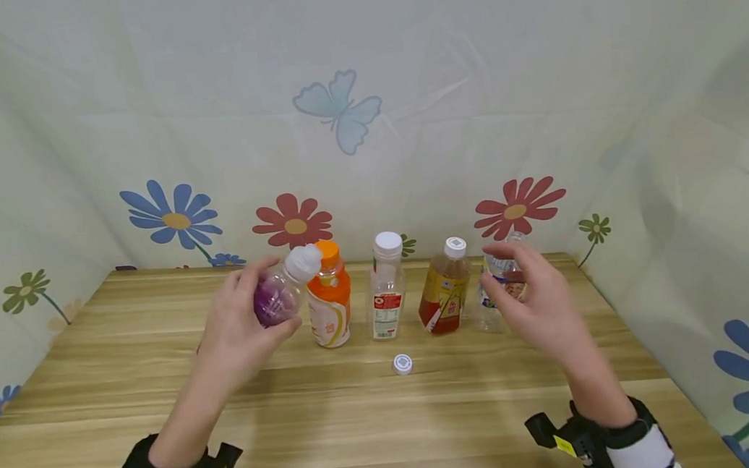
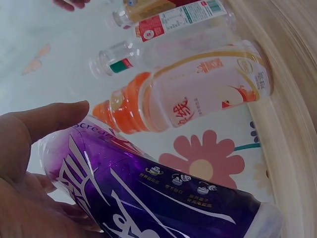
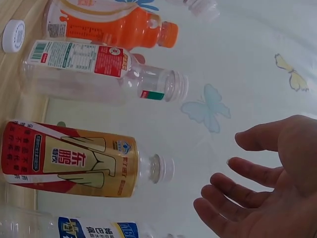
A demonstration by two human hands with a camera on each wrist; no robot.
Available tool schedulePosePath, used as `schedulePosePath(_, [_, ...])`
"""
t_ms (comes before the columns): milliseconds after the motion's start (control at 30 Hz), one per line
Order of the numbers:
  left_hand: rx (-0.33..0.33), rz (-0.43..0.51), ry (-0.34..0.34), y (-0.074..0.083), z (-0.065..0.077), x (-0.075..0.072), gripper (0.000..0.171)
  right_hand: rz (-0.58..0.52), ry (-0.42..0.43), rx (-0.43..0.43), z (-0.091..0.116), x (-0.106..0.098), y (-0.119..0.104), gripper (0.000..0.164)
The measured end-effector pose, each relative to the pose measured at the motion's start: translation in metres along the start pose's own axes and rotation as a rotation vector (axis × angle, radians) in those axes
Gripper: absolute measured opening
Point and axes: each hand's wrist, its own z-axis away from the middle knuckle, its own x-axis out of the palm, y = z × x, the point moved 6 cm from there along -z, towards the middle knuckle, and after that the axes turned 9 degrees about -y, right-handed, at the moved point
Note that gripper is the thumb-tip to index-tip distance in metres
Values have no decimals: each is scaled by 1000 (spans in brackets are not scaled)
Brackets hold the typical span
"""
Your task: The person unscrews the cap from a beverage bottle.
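My left hand [image 1: 234, 327] grips a clear bottle with a purple label [image 1: 277, 299], its translucent white cap tilted up to the right. In the left wrist view, fingers and thumb wrap round this purple bottle [image 2: 143, 183] near its upper part. Empty, my right hand [image 1: 536, 302] hovers with fingers loosely bent, overlapping a clear bottle with a blue-and-white label [image 1: 488, 295] in the head view. The right wrist view shows that hand [image 3: 267, 183] apart from the bottles. Left of it stands a bottle of amber drink with a yellow label [image 1: 444, 294].
An orange-capped bottle [image 1: 330, 302] and a clear bottle with a white cap and red label [image 1: 387, 298] stand in the row on the wooden table [image 1: 363, 438]. A loose white cap [image 1: 402, 364] lies before them. Flower-printed cloth [image 1: 408, 159] rises behind the table.
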Motion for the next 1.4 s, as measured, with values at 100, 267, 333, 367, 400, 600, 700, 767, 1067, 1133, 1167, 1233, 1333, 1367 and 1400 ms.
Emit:
schedulePosePath(100, [24,-12,-17,5,1,5,83,-9,-45,-18,0,10,-5,35])
schedulePosePath(267, [66,-32,-51,13,3,17,83,-37,-115,-57,0,26,-10,33])
schedulePosePath(333, [72,-50,-64,16,5,23,83,-68,-140,-72,0,32,-12,32])
schedulePosePath(367, [76,-60,-70,18,6,25,83,-79,-153,-77,0,35,-13,32])
schedulePosePath(400, [80,-74,-75,19,6,27,83,-94,-166,-81,0,38,-14,31])
schedulePosePath(600, [119,-149,-107,28,12,39,82,-180,-266,-95,1,56,-25,24])
schedulePosePath(700, [146,-180,-137,33,15,48,80,-220,-327,-110,4,65,-31,23])
schedulePosePath(767, [163,-198,-157,36,17,54,80,-236,-363,-119,5,71,-35,25])
schedulePosePath(1067, [223,-251,-188,44,24,67,82,-244,-443,-153,12,88,-49,35])
schedulePosePath(1133, [236,-262,-189,46,26,68,82,-245,-449,-146,13,91,-50,35])
schedulePosePath(1167, [242,-267,-191,46,26,69,82,-246,-449,-141,13,92,-50,34])
schedulePosePath(1233, [245,-279,-201,47,28,71,82,-245,-450,-129,14,93,-51,31])
schedulePosePath(1333, [240,-286,-220,48,29,74,84,-241,-443,-113,14,94,-51,27])
schedulePosePath(1367, [239,-289,-223,48,29,74,84,-238,-440,-109,14,94,-50,26])
schedulePosePath(1400, [237,-290,-226,48,29,75,85,-233,-436,-102,14,94,-50,25])
